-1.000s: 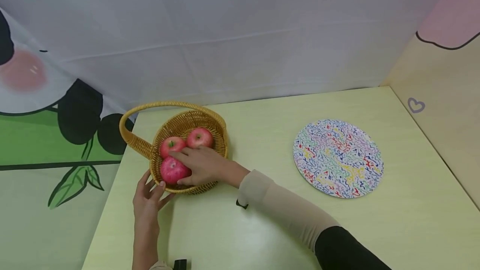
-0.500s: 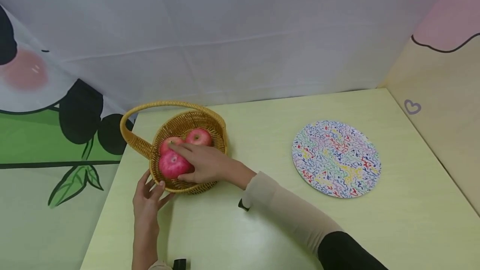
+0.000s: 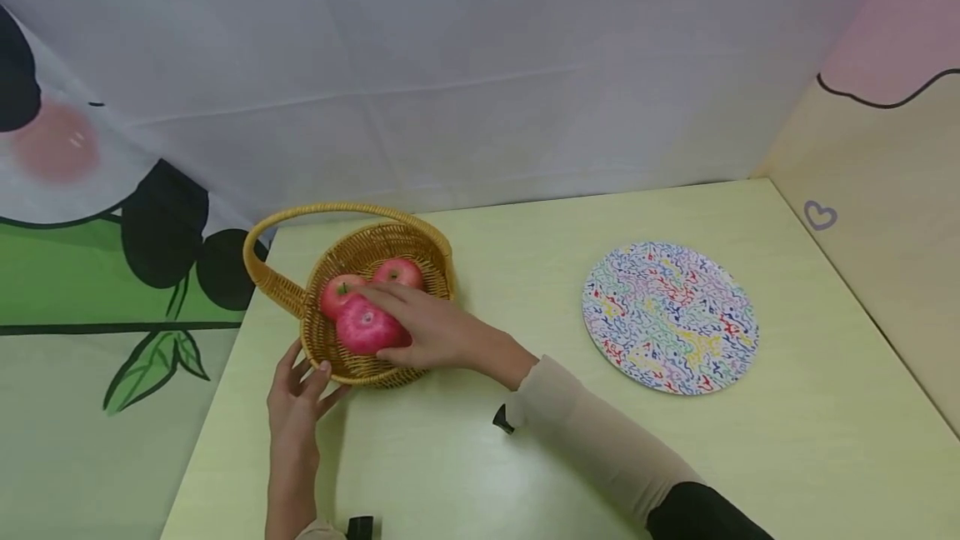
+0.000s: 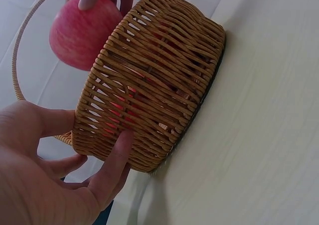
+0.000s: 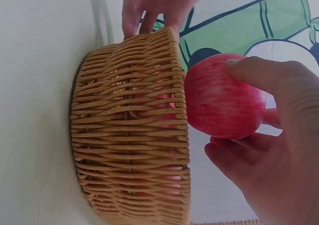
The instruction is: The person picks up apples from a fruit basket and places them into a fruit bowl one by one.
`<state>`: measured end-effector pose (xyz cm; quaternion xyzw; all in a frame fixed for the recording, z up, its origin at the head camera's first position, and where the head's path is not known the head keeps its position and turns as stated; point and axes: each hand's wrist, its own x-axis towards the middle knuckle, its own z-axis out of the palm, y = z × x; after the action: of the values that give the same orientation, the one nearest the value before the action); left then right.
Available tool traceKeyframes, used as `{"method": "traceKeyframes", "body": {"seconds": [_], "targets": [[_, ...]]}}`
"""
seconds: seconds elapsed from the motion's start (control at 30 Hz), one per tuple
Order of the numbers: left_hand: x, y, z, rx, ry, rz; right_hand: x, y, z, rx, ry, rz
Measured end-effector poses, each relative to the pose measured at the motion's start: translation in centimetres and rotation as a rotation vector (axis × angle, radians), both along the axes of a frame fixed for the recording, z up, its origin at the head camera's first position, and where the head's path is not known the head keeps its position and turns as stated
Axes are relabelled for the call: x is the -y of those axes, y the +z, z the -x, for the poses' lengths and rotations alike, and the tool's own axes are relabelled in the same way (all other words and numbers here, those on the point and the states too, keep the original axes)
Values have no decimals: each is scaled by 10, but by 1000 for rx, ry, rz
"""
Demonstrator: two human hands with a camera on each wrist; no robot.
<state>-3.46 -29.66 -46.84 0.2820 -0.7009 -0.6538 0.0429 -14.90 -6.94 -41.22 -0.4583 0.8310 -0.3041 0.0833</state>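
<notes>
A woven wicker basket (image 3: pixel 375 240) with a tall hooped handle stands at the left of the table. My right hand (image 3: pixel 438 330) grips a red apple (image 3: pixel 369 327), thumb on one side and fingers on the other. In the right wrist view that apple (image 5: pixel 224 96) is raised at the basket's rim. Two more apples lie inside, one apple (image 3: pixel 339 294) at the left and another apple (image 3: pixel 400 272) towards the back. My left hand (image 3: pixel 296 398) holds the basket's near left side, its thumb at the rim and fingers against the woven wall (image 4: pixel 144 85).
A round board (image 3: pixel 671 319) with a multicoloured squiggle pattern lies on the right half of the pale table (image 3: pixel 525 257). A grey cloth wall (image 3: pixel 480 90) rises behind the table, and a beige panel (image 3: pixel 885 215) borders it on the right.
My right hand has lifted the near apple from the basket's bottom and drawn it slightly right. My left hand stays at the basket, which has hardly moved.
</notes>
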Motion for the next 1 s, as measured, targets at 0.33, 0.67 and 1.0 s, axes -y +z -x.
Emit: {"method": "traceKeyframes", "body": {"seconds": [0.33, 0.67, 1.0], "targets": [[-1, -1, -1, -9, 13, 10, -23, 2, -3, 56, 15, 122], [0, 3, 0, 18, 18, 10, -43, 3, -5, 97, -19, 192], [0, 1, 1, 13, 11, -9, -65, -2, -3, 83, -102, 264]]}}
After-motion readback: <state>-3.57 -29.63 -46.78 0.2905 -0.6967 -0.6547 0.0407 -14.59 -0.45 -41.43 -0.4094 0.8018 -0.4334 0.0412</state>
